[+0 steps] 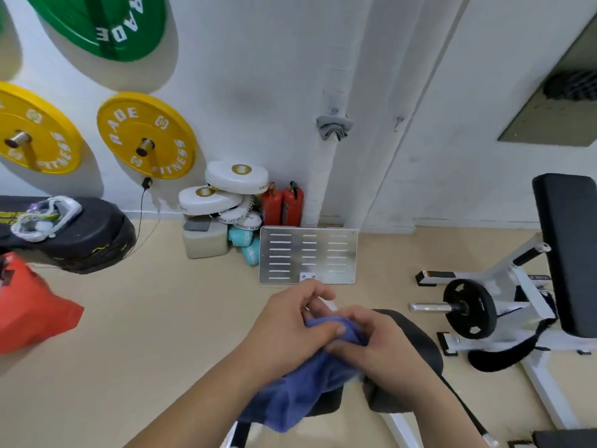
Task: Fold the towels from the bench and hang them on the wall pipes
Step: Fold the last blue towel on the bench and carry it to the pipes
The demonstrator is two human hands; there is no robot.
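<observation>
A blue towel hangs bunched between my two hands above the black bench pad. My left hand pinches its upper edge from the left. My right hand grips the same edge from the right, close against the left hand. The towel's lower part droops toward the bench frame. On the white wall pipe ahead, a grey towel hangs folded over a small valve. A second, thinner pipe runs up the wall to its right.
Yellow weight plates and a green one hang on the wall at left. White pads, red extinguishers and a metal plate stand by the wall. A weight machine is at right, a red bag at left.
</observation>
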